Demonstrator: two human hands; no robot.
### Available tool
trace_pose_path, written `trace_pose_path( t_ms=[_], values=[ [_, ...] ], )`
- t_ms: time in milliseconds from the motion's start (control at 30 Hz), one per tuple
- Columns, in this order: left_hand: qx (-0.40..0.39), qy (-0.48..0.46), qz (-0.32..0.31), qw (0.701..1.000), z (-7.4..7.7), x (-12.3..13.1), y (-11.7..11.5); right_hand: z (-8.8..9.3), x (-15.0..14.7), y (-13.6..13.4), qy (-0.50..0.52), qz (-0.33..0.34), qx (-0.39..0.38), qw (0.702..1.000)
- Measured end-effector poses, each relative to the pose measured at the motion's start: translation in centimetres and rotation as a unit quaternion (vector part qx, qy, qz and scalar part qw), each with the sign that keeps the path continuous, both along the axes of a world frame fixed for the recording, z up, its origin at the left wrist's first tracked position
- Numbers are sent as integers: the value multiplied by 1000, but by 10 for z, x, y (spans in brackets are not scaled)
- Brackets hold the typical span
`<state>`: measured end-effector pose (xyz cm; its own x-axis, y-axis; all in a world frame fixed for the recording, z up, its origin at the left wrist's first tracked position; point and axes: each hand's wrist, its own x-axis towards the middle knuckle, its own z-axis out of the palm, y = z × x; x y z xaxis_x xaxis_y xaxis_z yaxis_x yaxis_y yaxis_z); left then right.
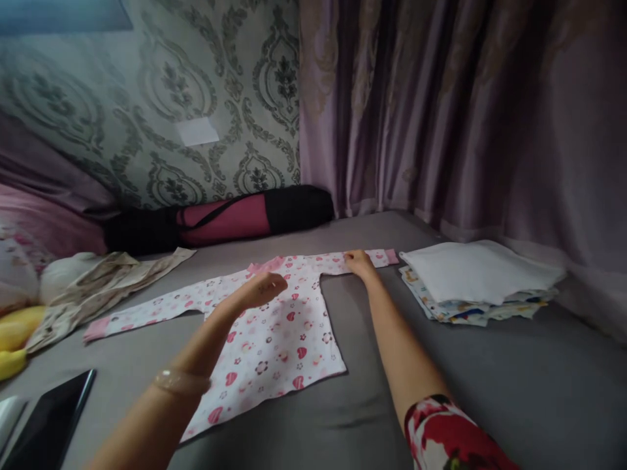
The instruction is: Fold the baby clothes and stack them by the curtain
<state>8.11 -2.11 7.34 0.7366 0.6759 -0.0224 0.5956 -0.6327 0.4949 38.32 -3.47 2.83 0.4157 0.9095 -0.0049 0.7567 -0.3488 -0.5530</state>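
A small white long-sleeved shirt [279, 339] with pink hearts, flowers and pink cuffs lies spread flat on a grey sheet. My left hand [267, 288] is over its upper chest, just below the pink collar, with fingers curled; whether it touches the cloth or holds any is hidden. A bracelet circles my left wrist. On the right, my right hand [359, 262] pinches the upper edge of the shirt's right-side sleeve, a little short of the cuff.
Folded cloths [480, 274] are stacked on the right. A beige garment [98, 294] and yellow item [19, 329] lie left, a dark tablet-like device [53, 418] near lower left. Behind are a black and pink bag [225, 219], patterned wall and purple curtain [416, 111].
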Motion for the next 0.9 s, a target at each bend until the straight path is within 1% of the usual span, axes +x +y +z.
trace_pose_path(
  t_ms=[100,200,300,400,500,633,767,900],
  values=[
    [12,11,53,998,-6,32,29,1,25,2,-21,-43,14,999],
    [21,5,101,995,-17,54,56,-8,47,-2,-81,-99,35,991],
    [16,-1,144,989,-28,70,77,-24,55,-4,-124,-147,44,980],
    [13,-1,176,984,-37,83,90,-36,54,-3,-122,-197,29,972],
    [4,3,178,984,-44,92,98,-38,50,0,-112,-234,27,965],
    [-8,7,170,985,-51,97,103,-33,50,1,-101,-249,46,962],
    [-13,3,159,987,-51,95,103,-31,53,0,-77,-271,60,958],
    [-15,-10,154,988,-50,90,98,-28,51,-2,-50,-273,34,960]
  ],
)
